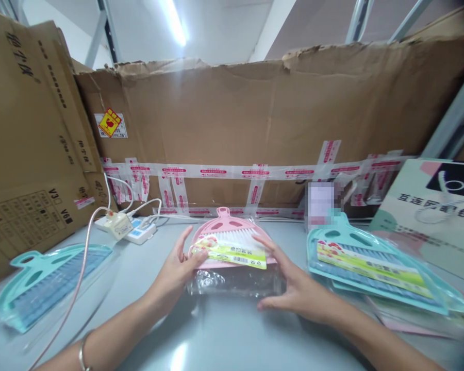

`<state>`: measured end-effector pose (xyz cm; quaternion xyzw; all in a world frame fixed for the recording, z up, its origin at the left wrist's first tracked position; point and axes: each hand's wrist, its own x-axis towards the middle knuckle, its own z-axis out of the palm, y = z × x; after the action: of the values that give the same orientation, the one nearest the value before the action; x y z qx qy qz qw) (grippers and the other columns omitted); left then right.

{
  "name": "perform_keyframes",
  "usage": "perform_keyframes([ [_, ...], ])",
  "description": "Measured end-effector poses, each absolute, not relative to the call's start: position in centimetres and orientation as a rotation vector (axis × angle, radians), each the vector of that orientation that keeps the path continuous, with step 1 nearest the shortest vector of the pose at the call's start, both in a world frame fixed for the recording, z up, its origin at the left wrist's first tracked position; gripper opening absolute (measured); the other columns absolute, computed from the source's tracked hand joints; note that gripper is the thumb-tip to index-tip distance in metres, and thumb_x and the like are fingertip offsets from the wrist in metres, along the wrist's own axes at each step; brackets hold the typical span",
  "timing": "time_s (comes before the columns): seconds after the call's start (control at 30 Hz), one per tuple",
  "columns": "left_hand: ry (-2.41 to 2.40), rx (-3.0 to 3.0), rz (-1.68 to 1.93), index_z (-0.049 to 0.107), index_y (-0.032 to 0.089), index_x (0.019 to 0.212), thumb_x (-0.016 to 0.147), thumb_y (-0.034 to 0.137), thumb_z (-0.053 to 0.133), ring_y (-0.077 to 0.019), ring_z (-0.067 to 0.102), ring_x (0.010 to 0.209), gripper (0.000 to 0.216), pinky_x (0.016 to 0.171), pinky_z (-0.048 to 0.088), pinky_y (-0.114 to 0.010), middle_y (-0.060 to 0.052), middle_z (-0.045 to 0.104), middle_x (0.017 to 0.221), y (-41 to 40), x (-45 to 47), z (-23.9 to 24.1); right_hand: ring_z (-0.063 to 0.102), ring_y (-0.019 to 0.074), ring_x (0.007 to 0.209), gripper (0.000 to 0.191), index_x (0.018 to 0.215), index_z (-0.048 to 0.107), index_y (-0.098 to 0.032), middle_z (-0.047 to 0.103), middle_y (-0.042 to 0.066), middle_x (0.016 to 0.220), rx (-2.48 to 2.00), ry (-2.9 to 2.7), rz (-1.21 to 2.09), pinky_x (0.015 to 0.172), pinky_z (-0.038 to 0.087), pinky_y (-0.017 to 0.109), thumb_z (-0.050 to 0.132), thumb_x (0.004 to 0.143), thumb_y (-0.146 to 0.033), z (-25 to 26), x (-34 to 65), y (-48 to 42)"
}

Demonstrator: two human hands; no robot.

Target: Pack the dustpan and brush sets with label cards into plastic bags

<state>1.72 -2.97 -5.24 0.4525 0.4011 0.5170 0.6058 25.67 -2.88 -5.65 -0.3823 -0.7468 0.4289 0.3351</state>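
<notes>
A pink dustpan and brush set [220, 226] in a clear plastic bag is in the middle, handle pointing away from me. A yellow-green printed label [235, 252] lies across its white bristles. My left hand [183, 263] grips the left edge, thumb on the label's end. On the right side, my right hand [294, 278] has its fingers over the set's edge and its thumb lower, by the bag's loose end. That clear slack of the bag [232, 283] hangs toward me between both hands. Both hands are partly closed around the package.
Bagged turquoise dustpan sets lie at left [50, 278] and stacked at right [371, 263]. A power strip [141, 230] with a plug and cables sits back left; one cable runs forward. A large taped cardboard box [216, 118] walls the back. A printed board [429, 221] leans at right.
</notes>
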Motion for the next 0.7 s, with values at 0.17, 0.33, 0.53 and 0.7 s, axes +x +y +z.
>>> perform_keyframes([
  [0.17, 0.952, 1.138, 1.169, 0.045, 0.023, 0.121, 0.073, 0.034, 0.065, -0.0225, 0.06, 0.095, 0.053, 0.081, 0.046, -0.033, -0.009, 0.062, 0.112, -2.7, 1.3, -5.1, 0.031, 0.0269, 0.127, 0.097, 0.139, 0.014, -0.028, 0.023, 0.007, 0.145, -1.109, -2.193, 1.018, 0.101, 0.03, 0.039, 0.071, 0.061, -0.027, -5.8, 26.1, -3.0],
  [0.33, 0.975, 1.235, 1.07, 0.053, 0.021, 0.104, 0.074, 0.043, 0.06, -0.0224, 0.059, 0.095, 0.038, 0.083, 0.045, -0.036, -0.009, 0.059, 0.114, -2.7, 1.0, -5.1, 0.052, 0.0235, 0.107, 0.039, 0.114, 0.052, -0.026, 0.058, 0.006, 0.117, -1.043, -2.066, 0.806, 0.091, 0.041, 0.036, 0.057, 0.076, -0.031, -6.2, 26.1, -2.6],
  [0.53, 0.766, 1.707, 0.958, 0.038, 0.023, 0.121, 0.039, 0.038, 0.083, -0.0321, 0.039, 0.119, 0.094, 0.1, 0.03, -0.043, -0.013, 0.04, 0.132, -3.0, 0.8, -5.9, 0.061, 0.021, 0.089, 0.033, 0.089, 0.069, -0.022, 0.068, 0.005, 0.091, -1.032, -1.685, 0.734, 0.081, 0.046, 0.034, 0.047, 0.081, -0.045, -6.4, 25.6, -2.4],
  [0.7, 1.134, 1.616, 1.248, 0.05, 0.021, 0.099, 0.073, 0.037, 0.061, -0.0218, 0.052, 0.102, 0.033, 0.087, 0.041, -0.032, -0.006, 0.056, 0.11, -3.6, 2.0, -5.7, 0.053, 0.0228, 0.108, 0.035, 0.101, 0.067, -0.026, 0.065, 0.005, 0.108, -1.004, -1.585, 0.958, 0.097, 0.036, 0.039, 0.05, 0.079, -0.048, -6.4, 24.7, -3.2],
])
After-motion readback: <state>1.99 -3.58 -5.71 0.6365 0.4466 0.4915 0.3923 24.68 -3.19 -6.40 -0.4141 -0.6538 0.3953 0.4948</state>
